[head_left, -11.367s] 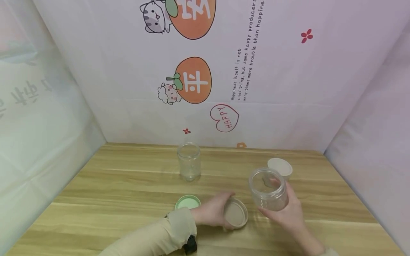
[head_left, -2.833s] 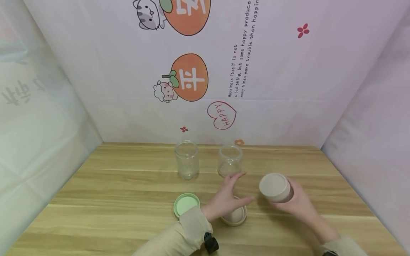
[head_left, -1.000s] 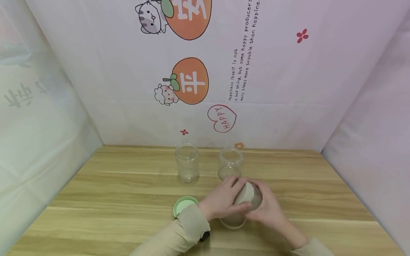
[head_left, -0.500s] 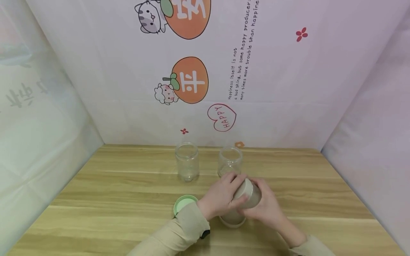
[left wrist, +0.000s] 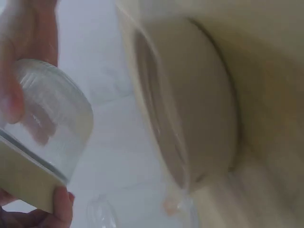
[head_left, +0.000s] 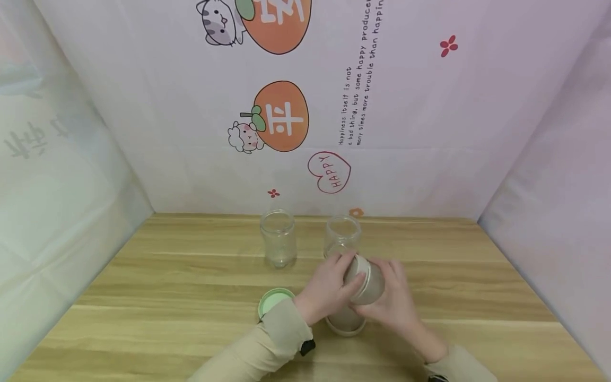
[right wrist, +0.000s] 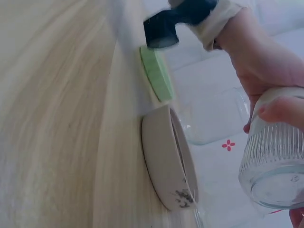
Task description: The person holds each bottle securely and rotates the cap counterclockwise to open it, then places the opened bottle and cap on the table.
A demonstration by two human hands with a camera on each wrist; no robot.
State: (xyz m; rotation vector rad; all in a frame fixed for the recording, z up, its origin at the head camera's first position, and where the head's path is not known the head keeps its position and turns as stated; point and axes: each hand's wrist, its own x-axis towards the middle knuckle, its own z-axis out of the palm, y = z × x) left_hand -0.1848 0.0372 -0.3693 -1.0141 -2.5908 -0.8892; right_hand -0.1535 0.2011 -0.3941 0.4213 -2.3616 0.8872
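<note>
Both hands meet over a clear, ribbed jar (head_left: 375,284) with a pale lid (left wrist: 26,178), tilted with its lid toward the left. My left hand (head_left: 324,289) grips the lid, fingers over the far side and thumb on the near side. Around the jar's body curls my right hand (head_left: 396,305). The right wrist view shows the ribbed wall and base of the jar (right wrist: 275,166). A thin dark line runs between lid and glass in the left wrist view. Just below the hands, a beige lid (head_left: 346,324) lies hollow side up on the table, partly hidden.
A green lid (head_left: 274,300) lies left of the beige one, partly behind the left sleeve. Toward the back of the wooden table (head_left: 191,276) stand two uncovered clear jars, a taller one (head_left: 279,244) and a shorter one (head_left: 342,231). Printed cloth walls (head_left: 406,175) enclose the table.
An open jar was set down at the back. My right hand then brought the lidded jar leftward, and my left hand took its lid. Lately both hands have shifted slightly left and turned a little.
</note>
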